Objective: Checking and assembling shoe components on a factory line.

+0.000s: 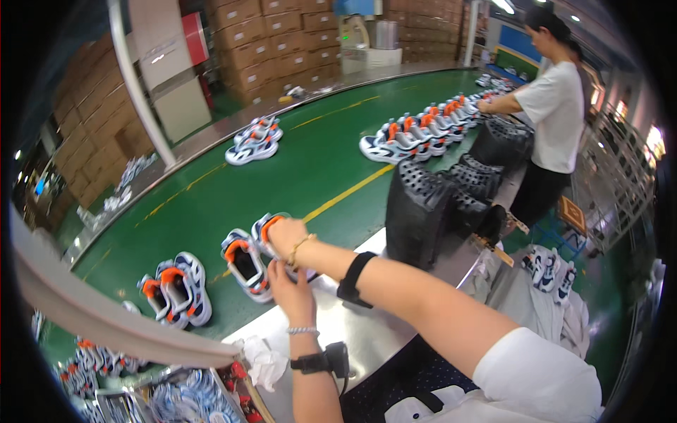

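the right hand (287,237) is closed over the top of an orange-lined shoe (261,231), which sits by the near edge of the green belt (331,169). the left hand (288,283) is just below it, fingers bent and raised toward the same shoe; whether they grip it i cannot tell. 1 open shoe (248,268) stands just left of the held one, and a small cluster of shoes (176,290) lies farther left. under the forearms is a shiny metal table (338,307), with crumpled white paper (264,361) near the left wrist. up the belt, 1 co-worker (560,106) reaches to a long row of shoes (423,127)
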`<state>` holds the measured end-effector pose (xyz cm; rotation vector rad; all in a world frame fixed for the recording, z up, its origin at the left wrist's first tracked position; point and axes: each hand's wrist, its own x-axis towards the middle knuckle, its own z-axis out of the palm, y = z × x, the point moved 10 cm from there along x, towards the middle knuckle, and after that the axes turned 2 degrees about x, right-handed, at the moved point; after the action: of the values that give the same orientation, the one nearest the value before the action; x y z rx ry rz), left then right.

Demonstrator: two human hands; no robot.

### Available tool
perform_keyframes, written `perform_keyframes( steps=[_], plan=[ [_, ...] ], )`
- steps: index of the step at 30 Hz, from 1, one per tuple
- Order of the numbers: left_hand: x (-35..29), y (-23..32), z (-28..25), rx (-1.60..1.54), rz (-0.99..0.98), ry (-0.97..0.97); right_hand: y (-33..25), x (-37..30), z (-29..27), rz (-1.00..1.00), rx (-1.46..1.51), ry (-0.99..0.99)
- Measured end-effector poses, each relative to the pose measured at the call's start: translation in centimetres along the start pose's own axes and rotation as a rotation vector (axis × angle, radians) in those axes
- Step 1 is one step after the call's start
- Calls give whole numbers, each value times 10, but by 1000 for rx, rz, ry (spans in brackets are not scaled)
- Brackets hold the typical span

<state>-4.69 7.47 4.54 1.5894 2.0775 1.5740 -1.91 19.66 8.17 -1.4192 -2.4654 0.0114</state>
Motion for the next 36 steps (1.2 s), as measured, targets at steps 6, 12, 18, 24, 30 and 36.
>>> perform_keyframes(
  steps=[6, 12, 18, 24, 30, 36],
  plan=[
    [2, -14, 8, 2, -21, -31, -1, 13, 17, 33, 116, -34],
    [8, -30, 3, 60, 32, -22, 14, -58, -35, -89, 721, 253],
    [8, -9, -13, 154, 91, 46, 56, -250, -74, -274, 803, -240],
    [38, 125, 15, 124, 379, -138, 214, -338, -56, 213, 1092, -70],
    [108, 227, 187, 113, 712, -607, 263, -347, -49, 311, 1126, 197],
    [118, 262, 348, 97, 777, -725, 272, -348, -32, 275, 1182, 78]
  ],
)
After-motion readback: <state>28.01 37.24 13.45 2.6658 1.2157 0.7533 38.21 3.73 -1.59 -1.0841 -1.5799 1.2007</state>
